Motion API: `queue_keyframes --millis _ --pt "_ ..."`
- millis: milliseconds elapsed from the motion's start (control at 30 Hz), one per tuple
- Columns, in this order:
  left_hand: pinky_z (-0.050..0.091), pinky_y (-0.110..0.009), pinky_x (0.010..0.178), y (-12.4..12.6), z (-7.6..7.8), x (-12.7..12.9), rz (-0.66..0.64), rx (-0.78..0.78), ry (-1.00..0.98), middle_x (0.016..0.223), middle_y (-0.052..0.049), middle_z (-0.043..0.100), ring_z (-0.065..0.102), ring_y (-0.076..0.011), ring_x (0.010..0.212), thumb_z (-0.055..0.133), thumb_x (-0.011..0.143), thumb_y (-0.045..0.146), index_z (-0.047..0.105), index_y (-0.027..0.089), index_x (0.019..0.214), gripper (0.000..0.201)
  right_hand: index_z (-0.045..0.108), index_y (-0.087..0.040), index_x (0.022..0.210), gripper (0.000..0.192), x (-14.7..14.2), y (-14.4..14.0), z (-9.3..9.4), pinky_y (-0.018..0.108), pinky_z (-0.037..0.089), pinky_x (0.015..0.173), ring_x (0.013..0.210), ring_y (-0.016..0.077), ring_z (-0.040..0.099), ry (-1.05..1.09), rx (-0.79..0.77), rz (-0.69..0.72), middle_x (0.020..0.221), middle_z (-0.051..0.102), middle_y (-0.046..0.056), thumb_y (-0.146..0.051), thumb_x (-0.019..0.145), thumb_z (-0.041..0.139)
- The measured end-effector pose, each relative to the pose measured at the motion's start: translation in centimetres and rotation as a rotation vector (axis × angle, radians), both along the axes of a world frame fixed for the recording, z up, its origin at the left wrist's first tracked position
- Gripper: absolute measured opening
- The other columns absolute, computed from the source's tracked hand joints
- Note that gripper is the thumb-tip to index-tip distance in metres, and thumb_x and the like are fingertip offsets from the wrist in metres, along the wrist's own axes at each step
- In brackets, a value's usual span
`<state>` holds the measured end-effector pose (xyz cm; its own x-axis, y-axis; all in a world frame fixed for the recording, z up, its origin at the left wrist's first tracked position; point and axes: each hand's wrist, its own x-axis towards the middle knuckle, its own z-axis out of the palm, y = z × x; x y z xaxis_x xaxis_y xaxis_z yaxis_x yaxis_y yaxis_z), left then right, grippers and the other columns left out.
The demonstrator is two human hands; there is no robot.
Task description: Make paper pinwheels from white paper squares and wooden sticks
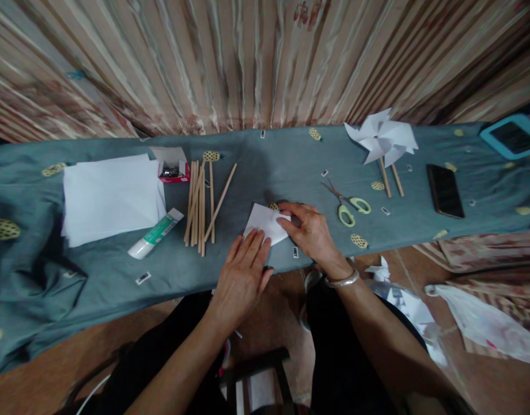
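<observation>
A small folded piece of white paper (265, 222) lies near the front edge of the table, between my hands. My left hand (243, 274) rests flat on its near left side, fingers stretched out. At the paper's right corner, my right hand (306, 230) pinches the edge between thumb and fingers. Right of that hand lie scissors (346, 206) with light green handles, blades spread. Several wooden sticks (199, 207) lie loosely side by side to the left. A green and white glue tube (156, 233) rests beside a stack of white paper (112, 199).
A small red box (175, 172) with dark metal pieces stands open behind the sticks. White paper pinwheels (381, 137) on sticks lie at the back right, near a black phone (445, 190) and a blue-framed device (513, 136). A pleated curtain (248, 69) hangs behind the table.
</observation>
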<state>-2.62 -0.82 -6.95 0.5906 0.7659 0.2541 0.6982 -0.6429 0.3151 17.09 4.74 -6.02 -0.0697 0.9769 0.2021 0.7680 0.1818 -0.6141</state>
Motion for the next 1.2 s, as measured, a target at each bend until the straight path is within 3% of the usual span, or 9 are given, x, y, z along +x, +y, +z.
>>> queue_keyframes --millis 567,833,1033,1200 --pt "0.037 -0.053 0.112 -0.2 -0.2 0.0 -0.016 -0.021 0.022 0.146 -0.021 0.047 0.039 -0.0323 0.14 0.056 0.091 0.026 0.043 0.006 0.138 0.052 0.068 -0.019 0.115 0.03 -0.3 -0.4 0.0 0.039 0.045 0.093 0.092 0.0247 0.064 -0.118 0.053 0.018 0.098 0.075 0.007 -0.03 0.09 0.056" --pt "0.037 -0.054 0.112 -0.3 -0.2 0.1 -0.015 -0.016 0.045 0.147 -0.023 0.045 0.038 -0.0333 0.14 0.056 0.09 0.027 0.044 0.006 0.137 0.053 0.061 -0.016 0.125 0.038 -0.8 -1.5 -0.5 0.044 0.039 0.1 0.105 0.0275 0.059 -0.226 0.107 0.026 0.109 0.072 0.011 -0.035 0.097 0.045" --pt "0.035 -0.055 0.112 -0.4 -0.3 0.3 -0.009 -0.007 0.071 0.146 -0.023 0.045 0.037 -0.0336 0.14 0.056 0.089 0.026 0.044 0.005 0.138 0.054 0.042 -0.015 0.142 0.054 -1.7 -2.9 -0.5 0.049 0.025 0.113 0.132 0.0289 0.045 -0.306 0.142 0.033 0.143 0.052 0.015 -0.041 0.095 0.046" --pt "0.035 -0.055 0.113 -0.4 -0.4 0.3 -0.01 0.004 0.086 0.146 -0.023 0.045 0.038 -0.0342 0.14 0.058 0.089 0.027 0.044 0.004 0.138 0.056 0.035 -0.013 0.146 0.057 -2.1 -3.7 -0.6 0.053 0.018 0.116 0.142 0.0297 0.033 -0.363 0.096 -0.002 0.152 0.039 0.019 -0.038 0.095 0.044"
